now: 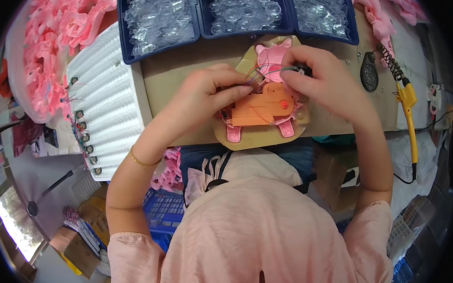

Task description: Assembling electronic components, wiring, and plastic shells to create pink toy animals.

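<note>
Centre frame: pink toy shell (273,56) on a tan jig (247,137). Left hand (203,96) fingers press the orange board (261,110); right hand (319,77) fingers pinch thin wires (268,71). Overpulling may snap a wire joint.

A tan workbench (173,77) carries the work. At its far edge sit three dark blue trays (125,28) of clear plastic parts — side by side. Near the middle lies a beige jig board (252,140) bearing a pink toy shell (272,54). To the left rests a white ribbed tray (106,89); to the right, a yellow soldering iron (409,118) and a dark oval piece (369,72).
</note>
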Available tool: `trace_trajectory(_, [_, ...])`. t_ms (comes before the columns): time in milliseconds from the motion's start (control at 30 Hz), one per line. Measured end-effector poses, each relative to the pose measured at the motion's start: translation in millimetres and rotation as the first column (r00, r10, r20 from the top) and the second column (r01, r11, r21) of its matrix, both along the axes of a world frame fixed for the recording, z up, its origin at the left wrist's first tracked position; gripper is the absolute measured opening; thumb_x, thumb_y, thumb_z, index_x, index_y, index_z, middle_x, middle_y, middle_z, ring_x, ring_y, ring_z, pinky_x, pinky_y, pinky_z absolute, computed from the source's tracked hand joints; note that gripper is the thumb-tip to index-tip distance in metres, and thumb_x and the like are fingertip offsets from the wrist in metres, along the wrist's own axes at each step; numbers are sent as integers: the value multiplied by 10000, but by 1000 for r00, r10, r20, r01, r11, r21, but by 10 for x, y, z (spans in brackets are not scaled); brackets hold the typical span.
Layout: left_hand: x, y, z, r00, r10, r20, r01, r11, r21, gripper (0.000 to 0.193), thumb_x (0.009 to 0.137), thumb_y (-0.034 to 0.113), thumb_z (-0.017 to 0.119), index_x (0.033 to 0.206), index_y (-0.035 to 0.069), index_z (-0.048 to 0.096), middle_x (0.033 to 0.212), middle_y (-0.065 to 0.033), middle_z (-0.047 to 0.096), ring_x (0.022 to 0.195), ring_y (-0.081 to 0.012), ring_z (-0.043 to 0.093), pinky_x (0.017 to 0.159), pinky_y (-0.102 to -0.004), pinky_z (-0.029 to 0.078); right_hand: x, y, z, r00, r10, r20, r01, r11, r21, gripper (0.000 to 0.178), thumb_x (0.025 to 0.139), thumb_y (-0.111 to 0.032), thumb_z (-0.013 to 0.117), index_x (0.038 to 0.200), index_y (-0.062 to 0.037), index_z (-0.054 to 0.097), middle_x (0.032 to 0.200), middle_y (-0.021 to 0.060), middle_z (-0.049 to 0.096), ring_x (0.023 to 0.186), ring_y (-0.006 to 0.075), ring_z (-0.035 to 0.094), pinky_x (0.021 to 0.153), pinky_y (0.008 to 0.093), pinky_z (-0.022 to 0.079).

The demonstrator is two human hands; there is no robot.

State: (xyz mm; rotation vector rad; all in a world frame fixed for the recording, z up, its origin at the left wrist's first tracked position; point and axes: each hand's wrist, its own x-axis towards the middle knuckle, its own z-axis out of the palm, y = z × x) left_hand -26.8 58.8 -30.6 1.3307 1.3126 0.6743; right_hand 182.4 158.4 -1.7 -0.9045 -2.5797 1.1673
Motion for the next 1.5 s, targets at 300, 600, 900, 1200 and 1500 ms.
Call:
trace_trajectory(300, [31,7,16,988,113,106,-95,981,-167,224,859,156,623,990,-23,655,764,-30,624,666,-66,550,595,-236,461,116,-143,-58,944,-323,-68,240,814,-529,206,873,-190,593,902,14,596,758,18,593,571,44,503,522,194,415])
trace_trajectory(600, [48,-21,-92,981,112,157,-99,992,-83,259,869,176,613,1040,-15,649,743,-3,614,658,-40,512,581,-208,434,-3,-116,-136,955,-278,-102,257,949,-180,240,871,-218,602,948,7,575,629,6,562,510,30,492,455,183,365])
trace_trajectory(900, [77,-50,-103,934,180,307,-126,974,-187,302,901,159,563,1165,13,589,753,34,571,662,-23,474,583,-189,412,120,-219,-173,930,-366,33,354,870,-341,164,845,-145,615,920,-2,595,727,18,579,592,62,507,541,216,410])
trace_trajectory(1200, [114,-54,-117,918,226,326,-172,967,-188,263,896,142,568,1106,-14,594,852,13,620,728,-24,520,643,-178,438,14,-152,-276,996,-89,4,81,929,361,196,749,-147,664,882,-13,609,817,102,532,764,252,557,654,329,442])
trace_trajectory(1500, [77,-41,-91,939,185,289,-120,966,-230,277,877,140,600,1114,-2,600,826,17,609,716,-24,516,643,-179,439,13,-14,-174,971,161,176,-234,782,578,166,702,-76,629,864,-42,614,837,82,555,802,269,565,706,358,455])
